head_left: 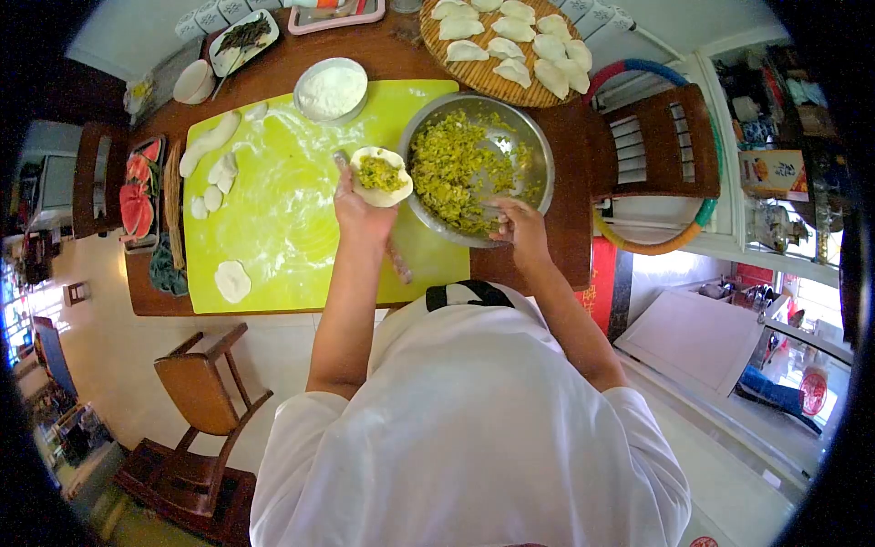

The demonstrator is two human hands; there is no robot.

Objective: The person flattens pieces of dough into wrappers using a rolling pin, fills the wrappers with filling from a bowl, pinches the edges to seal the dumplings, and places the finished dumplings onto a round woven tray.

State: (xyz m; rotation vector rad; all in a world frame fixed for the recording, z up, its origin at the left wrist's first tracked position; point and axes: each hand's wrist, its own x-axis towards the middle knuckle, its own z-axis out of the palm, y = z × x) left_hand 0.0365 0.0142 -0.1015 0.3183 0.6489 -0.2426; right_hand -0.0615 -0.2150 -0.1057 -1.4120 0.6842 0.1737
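Note:
A round dough wrapper [396, 192] with green-yellow filling [379, 173] heaped on it rests in my left hand [363, 210], over the green mat's right part. My right hand [521, 228] is at the lower right rim of a steel bowl [544, 155] of chopped filling [447, 164]. Its fingers are closed around a thin utensil, seen only in part, that reaches into the filling. Beneath my left hand, a rolling pin [398, 263] lies partly hidden on the floured green mat [292, 201]. One flat wrapper [232, 282] lies near the mat's lower left corner.
Dough pieces [221, 170] and a dough roll [210, 144] lie at the mat's left. A flour bowl [332, 89] stands at the mat's top. Behind the steel bowl is a woven tray [437, 56] of dumplings [512, 73]. Chairs [196, 392] stand around the wooden table [570, 182].

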